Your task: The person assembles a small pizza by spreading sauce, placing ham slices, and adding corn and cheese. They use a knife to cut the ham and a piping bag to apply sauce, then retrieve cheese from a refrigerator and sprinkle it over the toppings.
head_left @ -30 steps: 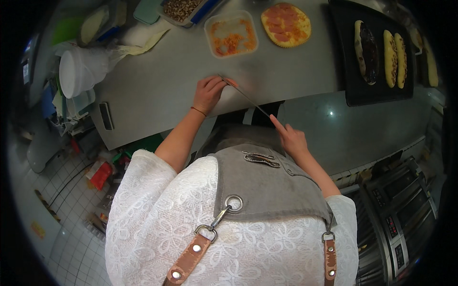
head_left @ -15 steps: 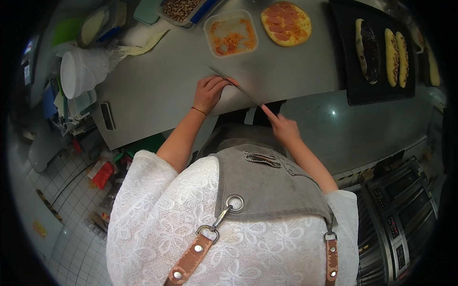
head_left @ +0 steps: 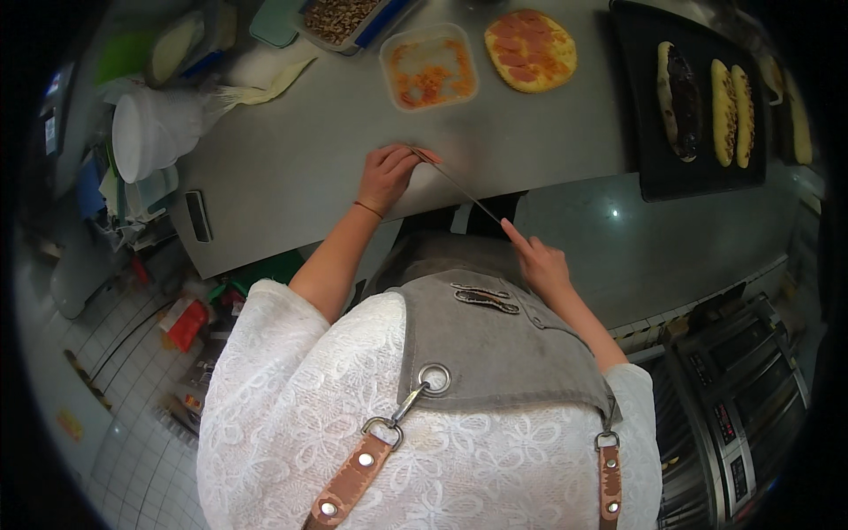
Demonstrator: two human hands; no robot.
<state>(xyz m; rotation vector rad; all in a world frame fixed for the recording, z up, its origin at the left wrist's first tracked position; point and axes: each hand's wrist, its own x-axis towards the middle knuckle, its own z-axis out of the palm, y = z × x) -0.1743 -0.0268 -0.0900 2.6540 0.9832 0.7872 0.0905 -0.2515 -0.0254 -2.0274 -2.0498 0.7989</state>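
Observation:
My right hand (head_left: 541, 265) grips a long thin knife (head_left: 461, 191) by its handle end, with the index finger stretched along it. The blade slants up and left to the fingers of my left hand (head_left: 386, 180). Those fingers are bent and pressed over a small pink piece that looks like sliced ham (head_left: 429, 156) on the metal table. The blade crosses this piece, partly hidden by my fingers. Beyond my hands lies a round yellow flatbread (head_left: 532, 79), topped with pink slices and orange crumbs. Left of it stands a clear tub (head_left: 389, 89) holding orange shreds.
A black tray (head_left: 654, 181) at the right carries long filled breads. At the far left are a piping bag (head_left: 274, 86), a stack of white tubs (head_left: 132, 140) and a phone (head_left: 198, 216). A blue-rimmed box (head_left: 375, 26) of brown pieces stands at the back.
My right hand has pulled the knife back toward me and slightly right, so its tip is now near my left fingers. My left hand stays almost in place.

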